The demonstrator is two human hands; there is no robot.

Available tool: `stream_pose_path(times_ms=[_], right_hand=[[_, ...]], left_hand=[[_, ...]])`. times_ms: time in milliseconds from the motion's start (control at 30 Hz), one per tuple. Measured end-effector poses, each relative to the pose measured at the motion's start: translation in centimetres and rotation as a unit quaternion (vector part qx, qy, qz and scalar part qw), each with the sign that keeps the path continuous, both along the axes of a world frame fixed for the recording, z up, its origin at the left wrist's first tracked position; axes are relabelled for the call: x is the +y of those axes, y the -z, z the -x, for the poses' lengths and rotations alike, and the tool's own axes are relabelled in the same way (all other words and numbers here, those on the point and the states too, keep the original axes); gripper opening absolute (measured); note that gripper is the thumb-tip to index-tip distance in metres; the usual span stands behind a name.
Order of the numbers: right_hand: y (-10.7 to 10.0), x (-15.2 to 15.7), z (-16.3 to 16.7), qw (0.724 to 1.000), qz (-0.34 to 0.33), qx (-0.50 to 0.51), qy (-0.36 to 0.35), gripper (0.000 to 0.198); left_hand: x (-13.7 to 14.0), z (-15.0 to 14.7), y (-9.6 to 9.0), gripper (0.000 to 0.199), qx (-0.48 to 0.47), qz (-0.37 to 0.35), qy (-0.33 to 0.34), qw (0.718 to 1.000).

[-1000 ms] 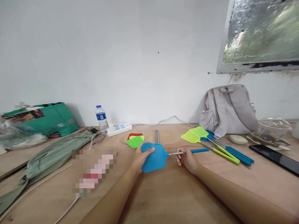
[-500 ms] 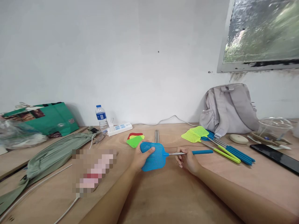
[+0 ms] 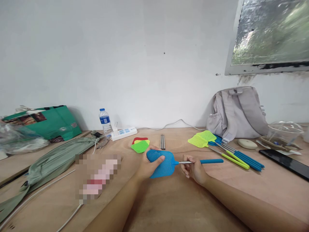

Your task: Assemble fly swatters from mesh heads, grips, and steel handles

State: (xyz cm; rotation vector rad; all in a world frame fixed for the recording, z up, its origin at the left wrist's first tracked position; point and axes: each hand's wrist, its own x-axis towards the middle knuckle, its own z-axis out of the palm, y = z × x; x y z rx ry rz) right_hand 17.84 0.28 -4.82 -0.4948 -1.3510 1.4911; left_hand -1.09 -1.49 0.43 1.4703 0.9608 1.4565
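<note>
Both hands hold one blue fly swatter (image 3: 164, 166) above the table. My left hand (image 3: 147, 166) grips its mesh head, thumb on top and fingers behind. On the metal rod, close to the blue handle, my right hand (image 3: 195, 169) is closed with thumb and fingers. Just beyond lie several metal rods (image 3: 162, 142) side by side. Left of them is a small stack of loose swatter heads (image 3: 140, 146), green on top, with yellow and red below. To the right, several finished-looking swatters lie together, with yellow-green heads (image 3: 199, 140) and blue handles (image 3: 248, 158).
A grey backpack (image 3: 241, 112) leans on the wall, with a black phone (image 3: 285, 162), a white case (image 3: 247, 143) and a clear plastic bowl (image 3: 285, 132) nearby. Leftward are a power strip (image 3: 124, 133), a water bottle (image 3: 104, 120), a green bag (image 3: 58, 120), a strap bag (image 3: 60, 158) and cables.
The blue swatter and both hands have shifted slightly right. Its head is tilted a little differently, and more of the metal rods on the table shows.
</note>
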Motion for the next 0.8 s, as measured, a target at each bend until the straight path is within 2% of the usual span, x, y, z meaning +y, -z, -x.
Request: stream_pose_path(times_ms=[133, 233, 333, 400, 467, 533, 600, 667, 800], right_hand=[[-0.2, -0.1, 0.0, 1.000, 0.010, -0.022, -0.002, 0.028], [-0.2, 0.0, 0.3, 0.999, 0.022, -0.028, 0.010, 0.027], [0.0, 0.4, 0.6, 0.996, 0.040, -0.020, 0.070, 0.025], [0.0, 0.7, 0.6, 0.992, 0.052, -0.018, 0.112, 0.025], [0.0, 1.0, 0.6, 0.988, 0.063, -0.019, 0.138, 0.026], [0.1, 1.2, 0.6, 0.985, 0.074, -0.020, 0.152, 0.027], [0.2, 1.2, 0.7, 0.983, 0.079, -0.022, 0.163, 0.027], [0.3, 1.1, 0.9, 0.982, 0.081, -0.024, 0.168, 0.029], [0.5, 0.7, 1.4, 0.986, 0.092, -0.034, 0.136, 0.035]], left_hand=[[-0.1, 0.0, -0.1, 0.032, 0.006, 0.003, -0.009, 1.000], [0.2, 0.3, -0.2, 0.033, 0.046, 0.007, -0.034, 0.998], [1.0, 0.8, 0.1, 0.046, 0.125, -0.095, -0.115, 0.981], [1.5, 1.2, 0.4, 0.058, 0.193, -0.194, -0.204, 0.940], [1.5, 1.1, 0.6, 0.053, 0.285, -0.289, -0.276, 0.871], [1.1, 0.5, 0.7, 0.036, 0.393, -0.370, -0.260, 0.801], [0.4, -0.6, 0.9, 0.027, 0.481, -0.425, -0.180, 0.745], [0.0, -1.8, 1.3, 0.027, 0.529, -0.439, -0.140, 0.713], [0.5, -2.9, 2.4, 0.024, 0.564, -0.434, -0.169, 0.682]])
